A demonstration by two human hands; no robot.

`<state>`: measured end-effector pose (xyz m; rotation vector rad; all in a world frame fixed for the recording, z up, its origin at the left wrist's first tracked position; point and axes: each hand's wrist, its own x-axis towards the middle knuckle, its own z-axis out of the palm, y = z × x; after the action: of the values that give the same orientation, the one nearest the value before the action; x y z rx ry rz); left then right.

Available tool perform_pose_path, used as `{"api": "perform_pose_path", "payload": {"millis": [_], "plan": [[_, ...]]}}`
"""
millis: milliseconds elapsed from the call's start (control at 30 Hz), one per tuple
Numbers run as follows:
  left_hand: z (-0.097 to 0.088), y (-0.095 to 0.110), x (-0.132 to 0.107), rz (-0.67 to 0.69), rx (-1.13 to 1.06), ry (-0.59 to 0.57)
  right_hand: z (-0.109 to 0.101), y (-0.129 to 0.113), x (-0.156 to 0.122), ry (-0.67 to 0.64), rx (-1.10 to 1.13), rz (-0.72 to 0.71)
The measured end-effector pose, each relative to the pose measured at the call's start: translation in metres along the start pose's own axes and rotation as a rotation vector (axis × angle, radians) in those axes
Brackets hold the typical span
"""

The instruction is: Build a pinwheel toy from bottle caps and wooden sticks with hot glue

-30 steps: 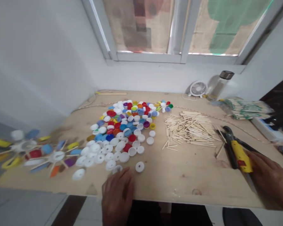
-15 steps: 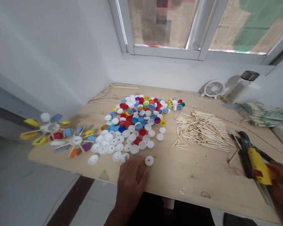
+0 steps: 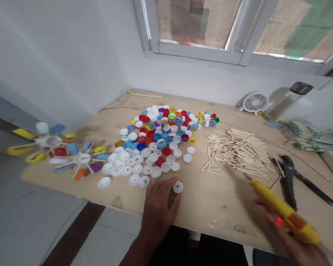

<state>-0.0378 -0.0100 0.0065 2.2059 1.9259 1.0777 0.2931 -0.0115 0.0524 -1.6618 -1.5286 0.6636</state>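
My left hand (image 3: 160,203) rests at the table's front edge, with its thumb and forefinger closed on the sides of a white bottle cap (image 3: 178,187) that has a hole in its middle. In my right hand (image 3: 296,244) is a yellow glue gun (image 3: 283,208), raised over the table. Its nozzle points left and away from me, and a red light glows on its side. Just beyond my left hand spreads a heap of bottle caps, white ones (image 3: 156,171) nearest and coloured ones (image 3: 157,137) behind.
Thin wooden sticks (image 3: 238,151) lie piled right of the caps. Black pliers (image 3: 288,181) are farther right. Wheels of sticks and caps stand at left (image 3: 81,159) and behind (image 3: 207,117). A small fan (image 3: 255,102), a bottle (image 3: 288,99) and bagged sticks (image 3: 316,136) stand at the back right.
My right hand has lifted the glue gun off the area by the pliers and brought it left, toward the middle. My left hand stays by the same white cap.
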Motion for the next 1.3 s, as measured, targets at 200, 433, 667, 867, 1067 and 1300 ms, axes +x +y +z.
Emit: {"api": "perform_pose_path", "payload": {"millis": [200,433,667,867,1067,1300], "plan": [[0.004,-0.004,0.001,0.023,0.016,0.043,0.068,-0.058,-0.011,-0.364,0.007,-0.097],[-0.003,-0.008,-0.001,0.035,-0.078,0.097,0.065,-0.054,-0.012,-0.286,0.081,0.085],[0.002,0.029,0.046,0.352,-0.113,0.010,0.060,-0.024,-0.022,0.021,0.358,0.442],[0.029,0.069,0.082,0.539,0.228,-0.243,0.059,-0.031,-0.023,0.092,0.383,0.369],[0.051,0.085,0.091,0.641,0.316,-0.310,0.058,-0.028,-0.025,0.103,0.443,0.350],[0.059,0.090,0.091,0.698,0.293,-0.315,0.053,-0.017,-0.028,0.071,0.473,0.355]]}}
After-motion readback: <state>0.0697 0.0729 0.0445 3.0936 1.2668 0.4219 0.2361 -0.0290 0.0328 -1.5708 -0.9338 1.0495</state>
